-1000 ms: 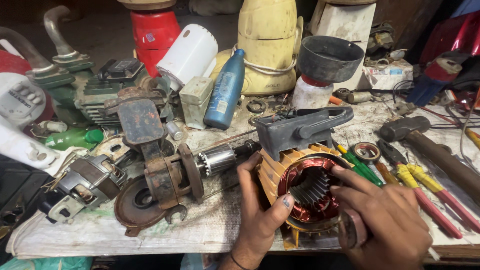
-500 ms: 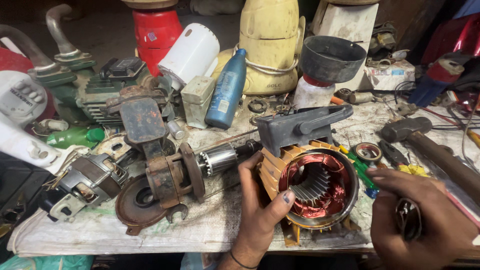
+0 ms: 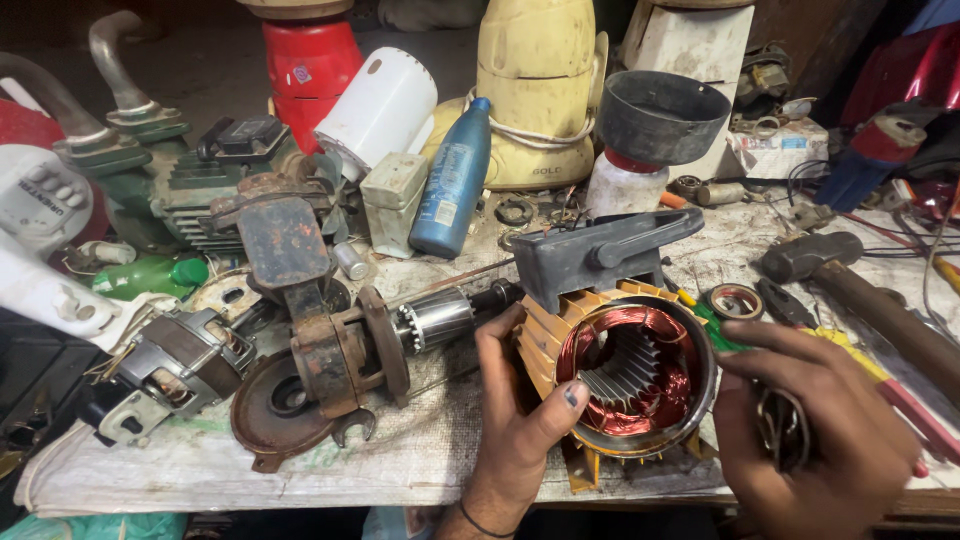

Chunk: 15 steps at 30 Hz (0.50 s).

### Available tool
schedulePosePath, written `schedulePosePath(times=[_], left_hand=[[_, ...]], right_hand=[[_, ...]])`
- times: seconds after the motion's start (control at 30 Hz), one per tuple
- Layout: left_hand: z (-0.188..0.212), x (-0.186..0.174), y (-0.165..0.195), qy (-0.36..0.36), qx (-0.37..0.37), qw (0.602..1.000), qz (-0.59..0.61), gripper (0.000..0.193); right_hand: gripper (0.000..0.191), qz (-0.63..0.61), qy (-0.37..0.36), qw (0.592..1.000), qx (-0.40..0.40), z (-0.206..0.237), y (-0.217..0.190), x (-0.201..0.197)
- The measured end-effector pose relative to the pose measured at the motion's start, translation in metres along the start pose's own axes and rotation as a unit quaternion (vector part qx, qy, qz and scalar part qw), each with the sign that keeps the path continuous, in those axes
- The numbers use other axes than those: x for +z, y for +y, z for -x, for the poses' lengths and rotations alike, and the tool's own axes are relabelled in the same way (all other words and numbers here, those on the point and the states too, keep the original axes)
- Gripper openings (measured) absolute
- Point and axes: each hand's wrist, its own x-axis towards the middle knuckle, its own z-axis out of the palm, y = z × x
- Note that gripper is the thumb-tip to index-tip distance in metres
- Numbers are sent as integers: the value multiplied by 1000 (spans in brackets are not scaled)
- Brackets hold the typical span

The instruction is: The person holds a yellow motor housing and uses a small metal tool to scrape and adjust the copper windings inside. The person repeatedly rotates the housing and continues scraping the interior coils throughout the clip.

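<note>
1. The desk (image 3: 300, 470) is pretty much buried in parts, with a dirty cloth spread over it.
2. Along the back, a yellow appliance body (image 3: 535, 90) is stood upright, with a red cylinder (image 3: 310, 60) and a white tube (image 3: 380, 105) to its left.
3. The motor stator (image 3: 630, 375) is laid on its side near the front edge of the desk, open end toward the camera. Orange fins are seen outside, copper windings and a slotted core inside, and a grey terminal box (image 3: 600, 250) is mounted on top.
4. A rusty rotor assembly (image 3: 340, 350) is lying just left of the stator, its shaft pointed at it.
5. The left hand (image 3: 515, 420) is clamped on the stator's left side, thumb pressed on the front rim, fingers (image 3: 497, 340) wrapped around the fins.
6. The right hand (image 3: 810, 430) is held just right of the stator, fingers curled round a small dark ring-like metal part (image 3: 785, 430); what it is can't be told.
7. A blue bottle (image 3: 455, 180) is leaned up behind.
8. A small tape roll (image 3: 735, 300) is lying near the stator's upper right.
</note>
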Motion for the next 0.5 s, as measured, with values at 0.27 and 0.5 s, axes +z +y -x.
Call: schedulePosePath(times=[0.27, 0.5], left_hand=[[0, 0, 0, 5, 8, 1000, -14, 91], [1, 0, 2, 0, 9, 1000, -15, 90]], right_hand=[[33, 67, -156, 985, -34, 23, 16, -10], [52, 32, -212, 968, -133, 30, 32, -2]])
